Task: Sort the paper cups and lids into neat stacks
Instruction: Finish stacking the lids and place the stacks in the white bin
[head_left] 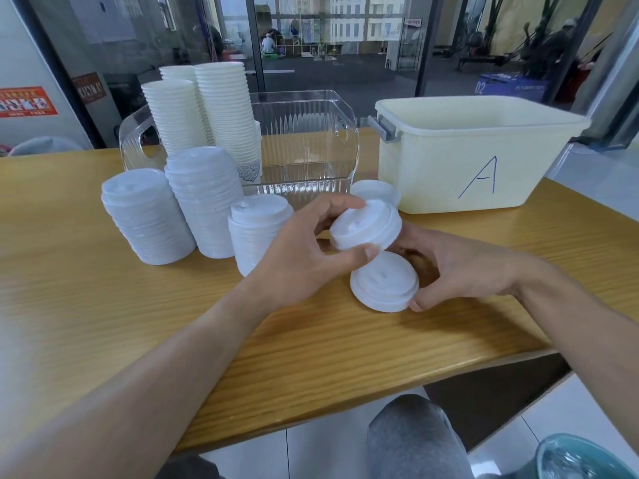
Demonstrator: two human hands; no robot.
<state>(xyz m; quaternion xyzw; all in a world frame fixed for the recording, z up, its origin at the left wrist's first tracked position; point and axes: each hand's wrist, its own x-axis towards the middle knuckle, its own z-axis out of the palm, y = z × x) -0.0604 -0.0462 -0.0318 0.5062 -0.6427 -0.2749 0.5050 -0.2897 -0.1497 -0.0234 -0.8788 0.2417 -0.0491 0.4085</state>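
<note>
My left hand (304, 250) grips a small stack of white lids (366, 224), tilted on its side above the wooden table (103, 305). Just below it my right hand (453, 267) holds another white lid (383, 283) by its rim, resting on the table. A further lid (375, 190) lies behind them. Three lid stacks stand to the left: a low one (257, 233), a tall one (204, 198) and a leftmost one (147, 216). Tall stacks of white paper cups (224, 108) stand in the clear plastic bin (311, 140).
A pale yellow tub (477, 153) marked "A" sits at the right on the table, close behind my right hand. The table's front edge runs diagonally near my knee (415, 437). A glass wall stands behind the table.
</note>
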